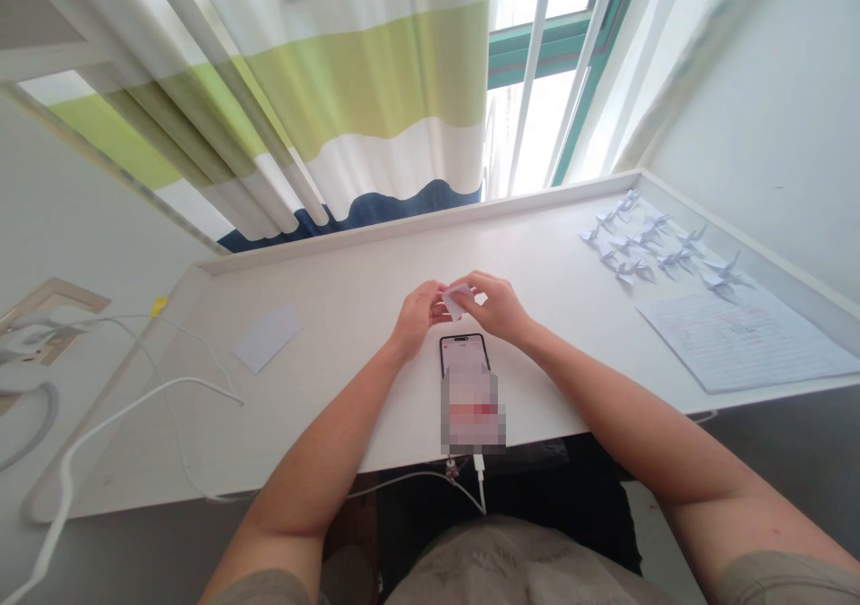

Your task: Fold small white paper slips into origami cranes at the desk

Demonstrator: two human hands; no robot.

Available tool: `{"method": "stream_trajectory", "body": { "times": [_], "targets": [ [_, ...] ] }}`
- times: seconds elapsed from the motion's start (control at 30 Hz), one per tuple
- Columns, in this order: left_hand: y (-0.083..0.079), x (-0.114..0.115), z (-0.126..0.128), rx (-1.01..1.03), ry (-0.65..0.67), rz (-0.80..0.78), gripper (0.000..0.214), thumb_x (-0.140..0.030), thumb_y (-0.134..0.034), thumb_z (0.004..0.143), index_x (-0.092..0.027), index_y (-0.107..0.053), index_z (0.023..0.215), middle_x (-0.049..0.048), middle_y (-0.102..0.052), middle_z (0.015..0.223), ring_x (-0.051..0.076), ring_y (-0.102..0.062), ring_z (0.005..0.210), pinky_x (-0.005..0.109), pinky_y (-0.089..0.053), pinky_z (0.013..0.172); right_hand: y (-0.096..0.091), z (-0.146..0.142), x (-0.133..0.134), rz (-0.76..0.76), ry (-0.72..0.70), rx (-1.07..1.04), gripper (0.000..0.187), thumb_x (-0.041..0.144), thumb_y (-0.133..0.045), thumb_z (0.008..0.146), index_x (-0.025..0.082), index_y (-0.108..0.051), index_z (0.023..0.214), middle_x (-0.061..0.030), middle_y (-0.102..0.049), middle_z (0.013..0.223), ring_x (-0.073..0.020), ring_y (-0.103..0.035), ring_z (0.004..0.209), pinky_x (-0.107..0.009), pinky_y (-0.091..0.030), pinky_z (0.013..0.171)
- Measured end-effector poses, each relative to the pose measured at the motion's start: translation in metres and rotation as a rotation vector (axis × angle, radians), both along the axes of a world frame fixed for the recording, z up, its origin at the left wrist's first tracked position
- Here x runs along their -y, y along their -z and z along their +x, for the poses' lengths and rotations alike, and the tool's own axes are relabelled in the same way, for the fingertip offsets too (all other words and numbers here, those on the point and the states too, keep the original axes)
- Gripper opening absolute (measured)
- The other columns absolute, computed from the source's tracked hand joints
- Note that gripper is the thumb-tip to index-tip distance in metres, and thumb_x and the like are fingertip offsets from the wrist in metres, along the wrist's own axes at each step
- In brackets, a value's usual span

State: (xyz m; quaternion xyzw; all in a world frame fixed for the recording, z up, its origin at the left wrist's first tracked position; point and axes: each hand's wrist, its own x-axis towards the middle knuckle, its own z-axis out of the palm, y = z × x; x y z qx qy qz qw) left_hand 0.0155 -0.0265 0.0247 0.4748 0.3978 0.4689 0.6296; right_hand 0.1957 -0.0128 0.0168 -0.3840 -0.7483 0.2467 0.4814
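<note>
A small folded piece of white paper [458, 302] is held between my two hands, just above the middle of the white desk. My left hand [417, 315] grips its left side with the fingertips. From the right, my right hand [494, 304] pinches it between thumb and fingers. The fingers partly cover the paper, so its full folded shape cannot be made out. Right below the hands lies a phone [463, 354], its screen lit and partly blurred out, with a white cable plugged into its near end.
Several folded paper cranes [645, 237] stand at the far right, behind a written sheet [745, 341]. White paper squares [267, 338] lie on the left of the desk [349, 291]. White cables [134, 399] hang at the left edge. A raised rim and a curtain [376, 85] border the back.
</note>
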Motion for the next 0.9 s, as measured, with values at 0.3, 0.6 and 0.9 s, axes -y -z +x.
{"method": "stream_trajectory", "body": {
  "times": [0.3,0.6,0.9],
  "targets": [
    [0.0027,-0.0008,0.0004,0.005,0.040,0.018,0.055,-0.066,-0.084,0.080,-0.018,-0.067,0.101,0.0026,-0.078,0.083,0.020,-0.078,0.088,0.044,-0.061,0.097,0.0015,-0.0059,-0.0004,-0.077,0.066,-0.133,0.018,0.042,-0.072,0.093,0.024,-0.072,0.099,-0.0023,-0.080,0.091,-0.0206,-0.074,0.084,-0.040,-0.065,0.080],
    [-0.0013,0.0007,0.0008,0.033,0.040,0.087,0.059,-0.065,-0.087,0.078,-0.018,-0.078,0.111,0.0071,-0.081,0.102,0.022,-0.076,0.096,0.043,-0.062,0.097,0.0002,-0.0059,-0.0005,-0.099,0.065,-0.201,0.026,0.048,-0.076,0.091,0.025,-0.070,0.100,-0.0031,-0.079,0.098,-0.0213,-0.074,0.089,-0.041,-0.065,0.081],
    [0.0019,0.0005,-0.0015,0.013,0.057,0.138,0.048,-0.051,-0.092,0.079,-0.020,-0.076,0.112,0.0048,-0.081,0.095,0.018,-0.073,0.090,0.037,-0.057,0.095,0.0041,-0.0027,-0.0020,-0.049,0.048,-0.154,0.015,0.039,-0.070,0.095,0.024,-0.071,0.097,-0.0038,-0.078,0.094,-0.0218,-0.075,0.088,-0.043,-0.067,0.082]
  ]
}}
